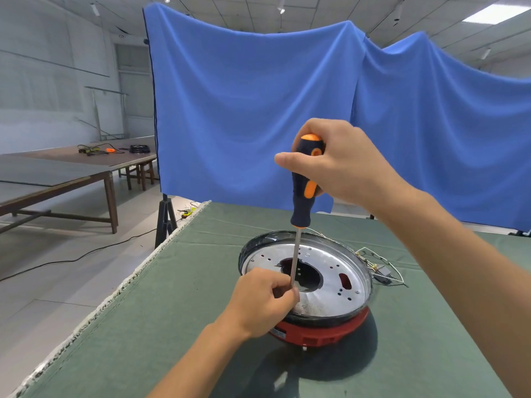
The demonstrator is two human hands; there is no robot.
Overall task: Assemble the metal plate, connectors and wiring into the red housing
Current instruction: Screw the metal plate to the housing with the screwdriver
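Observation:
The red housing point(321, 331) stands on the green-covered table, with a round silver metal plate point(330, 271) seated inside its dark rim. The plate has a large centre hole and several small holes. My right hand point(342, 165) grips the black-and-orange handle of a screwdriver point(304, 182), held nearly upright above the plate. My left hand point(264, 300) pinches the lower end of the steel shaft at the plate's near-left edge; the tip is hidden by my fingers. Thin wiring with small connectors point(379, 268) trails out of the housing's right side onto the cloth.
The green cloth table point(172, 326) ends at a frayed edge on the left. A blue backdrop point(258, 110) hangs behind on a black tripod stand point(166, 219). Brown tables point(57, 173) with cables stand far left; a black cable runs across the floor.

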